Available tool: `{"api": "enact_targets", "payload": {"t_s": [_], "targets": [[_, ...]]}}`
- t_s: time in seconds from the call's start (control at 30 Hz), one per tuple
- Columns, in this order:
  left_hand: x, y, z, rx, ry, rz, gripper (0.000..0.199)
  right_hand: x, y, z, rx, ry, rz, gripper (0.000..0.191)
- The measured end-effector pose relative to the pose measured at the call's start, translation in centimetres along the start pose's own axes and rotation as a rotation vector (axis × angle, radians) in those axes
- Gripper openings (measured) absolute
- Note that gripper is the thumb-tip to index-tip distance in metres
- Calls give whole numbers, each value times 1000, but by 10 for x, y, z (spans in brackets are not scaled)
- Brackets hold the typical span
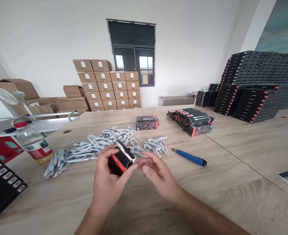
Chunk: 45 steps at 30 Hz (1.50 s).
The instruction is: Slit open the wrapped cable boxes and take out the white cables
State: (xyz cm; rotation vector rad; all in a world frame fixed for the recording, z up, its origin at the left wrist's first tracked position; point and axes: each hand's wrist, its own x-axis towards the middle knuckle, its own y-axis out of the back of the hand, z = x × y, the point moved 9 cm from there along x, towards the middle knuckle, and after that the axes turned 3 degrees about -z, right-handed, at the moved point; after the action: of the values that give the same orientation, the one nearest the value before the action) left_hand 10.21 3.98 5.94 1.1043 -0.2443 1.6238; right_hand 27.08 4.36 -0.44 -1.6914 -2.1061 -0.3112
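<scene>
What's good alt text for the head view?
The left hand holds an open black-and-red box, the right hand beside it. Beyond them on a wooden table lie coiled white cables, black boxes and a blue cutter; brown cartons stand stacked behind.

Left hand (107,179): one
Right hand (160,173): one
Held box (119,161): one
Knife (191,157): one
Bottle (37,145): one
Cables (98,143): two groups, one large and one small; tangled, too many to count
Low box stack (146,124): one, its boxes too small to count surely
Box row (195,118): one, its boxes overlapping, total unclear
Cartons (103,76): eighteen fronts in five stacked rows, others partly hidden below
Right-hand black stacks (250,102): too many pieces to count
Left-edge black stack (4,182): one, cut off, pieces uncounted
Fan (5,97): one
Window (134,54): one
</scene>
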Motion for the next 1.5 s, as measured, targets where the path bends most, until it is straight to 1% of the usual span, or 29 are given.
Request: {"api": "enact_targets", "payload": {"t_s": [0.07,0.1,0.13,0.2,0.3,0.37,0.43,0.5,0.57,0.6,0.67,0.77,0.87,0.93,1.03,1.1,1.13,1.2,1.27,1.37,1.5], "targets": [[-2,5,-8,-87,94,74,62,-7,-6,-18,-215,138,-21,50],[-4,4,-10,-126,117,79,67,-11,-10,-25,-300,195,-31,56],[-6,1,-9,-162,125,60,69,-14,-14,-30,-373,241,-35,60],[-13,-12,-5,-233,115,-32,64,-17,-18,-37,-482,307,-20,67],[-23,-30,3,-309,110,-179,56,-17,-16,-42,-555,351,37,73],[-25,-34,5,-345,117,-199,56,-17,-14,-45,-563,379,58,74],[-23,-33,2,-396,139,-168,55,-17,-12,-48,-573,406,59,73],[-19,-29,-5,-441,188,-104,54,-18,-10,-51,-603,433,74,70],[-16,-26,-12,-456,222,-47,50,-20,-7,-54,-633,464,97,66],[-14,-25,-13,-455,218,-31,46,-20,-5,-56,-643,482,111,64],[-12,-24,-9,-445,161,-38,38,-20,-2,-59,-655,507,129,57],[-9,-19,1,-396,35,-77,26,-17,2,-64,-650,509,131,45],[-6,-7,11,-295,-72,-70,17,-17,3,-71,-637,525,123,40],[-6,-1,16,-291,-109,-60,16,-19,3,-73,-635,543,133,38],[-6,3,17,-421,-81,-48,19,-22,6,-69,-528,532,153,36],[-7,6,18,-485,-58,-42,28,-24,9,-66,-419,515,166,39],[-8,6,21,-487,-70,-61,31,-24,9,-66,-381,511,166,42],[-8,6,32,-427,-144,-131,31,-26,8,-70,-362,518,147,45],[-8,7,42,-324,-225,-188,32,-26,5,-78,-386,532,121,42],[-8,11,50,-229,-289,-194,35,-26,3,-88,-416,526,96,36],[-9,12,55,-228,-331,-213,37,-25,3,-89,-373,479,71,31]]}}
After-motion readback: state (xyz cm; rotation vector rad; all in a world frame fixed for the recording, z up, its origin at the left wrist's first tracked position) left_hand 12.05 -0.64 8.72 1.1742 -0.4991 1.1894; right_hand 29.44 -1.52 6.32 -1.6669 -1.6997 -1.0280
